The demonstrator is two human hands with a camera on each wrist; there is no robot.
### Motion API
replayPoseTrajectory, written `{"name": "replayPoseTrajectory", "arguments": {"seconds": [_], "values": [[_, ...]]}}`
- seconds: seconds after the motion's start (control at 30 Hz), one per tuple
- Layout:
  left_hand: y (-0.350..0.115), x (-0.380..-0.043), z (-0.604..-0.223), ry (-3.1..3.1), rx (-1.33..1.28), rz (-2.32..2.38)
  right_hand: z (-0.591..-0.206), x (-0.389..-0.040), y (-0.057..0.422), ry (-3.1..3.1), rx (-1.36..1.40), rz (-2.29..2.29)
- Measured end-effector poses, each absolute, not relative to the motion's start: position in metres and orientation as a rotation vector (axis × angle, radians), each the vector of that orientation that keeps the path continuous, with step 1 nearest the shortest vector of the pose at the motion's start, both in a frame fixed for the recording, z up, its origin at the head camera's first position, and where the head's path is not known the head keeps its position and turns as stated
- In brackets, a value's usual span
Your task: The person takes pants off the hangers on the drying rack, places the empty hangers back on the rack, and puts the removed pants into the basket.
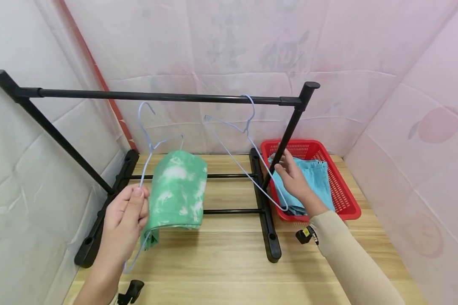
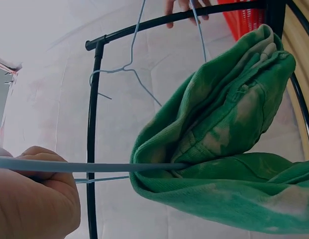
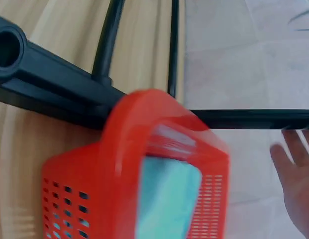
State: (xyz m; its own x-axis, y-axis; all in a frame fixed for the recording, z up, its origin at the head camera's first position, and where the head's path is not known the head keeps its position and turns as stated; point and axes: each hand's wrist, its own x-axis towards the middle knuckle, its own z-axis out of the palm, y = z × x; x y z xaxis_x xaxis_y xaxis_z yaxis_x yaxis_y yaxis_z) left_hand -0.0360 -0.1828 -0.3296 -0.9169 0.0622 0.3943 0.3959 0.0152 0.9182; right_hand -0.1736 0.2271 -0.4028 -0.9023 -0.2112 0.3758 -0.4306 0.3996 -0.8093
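My left hand [image 1: 126, 216] grips one side of a pale blue wire hanger [image 1: 150, 147], thumb on top. Its hook points up, apart from the rack's top bar [image 1: 168, 97]. A green-and-white tie-dye garment [image 1: 179, 190] is folded over this hanger; the left wrist view shows stitched seams [image 2: 244, 89] in its layers and the wire [image 2: 104, 167] running into the fold. My right hand [image 1: 295, 180], fingers extended and holding nothing, is by the rack's right upright [image 1: 290, 127], above the basket. A second blue hanger [image 1: 248, 127], bare, hangs from the bar near its right end.
The black rack stands on a wood-grain table [image 1: 221, 262], its feet [image 1: 269, 237] left and right, joined by two low rods. Right of it, a red perforated basket [image 1: 343, 186] holds folded blue cloth [image 1: 316, 173]. Pale sheeting [image 1: 213, 51] walls the back and sides.
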Motion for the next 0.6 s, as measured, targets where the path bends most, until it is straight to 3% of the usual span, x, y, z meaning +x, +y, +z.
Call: {"name": "replayPoseTrajectory", "arguments": {"seconds": [0.33, 0.6], "values": [[-0.176, -0.04, -0.337, -2.052, -0.468, -1.968, -0.352, -0.149, 0.216, -1.985, 0.473, 1.582], [-0.171, -0.043, -0.342, -2.119, -0.452, -1.895, -0.326, -0.122, 0.17, -1.648, 0.755, 1.321]]}}
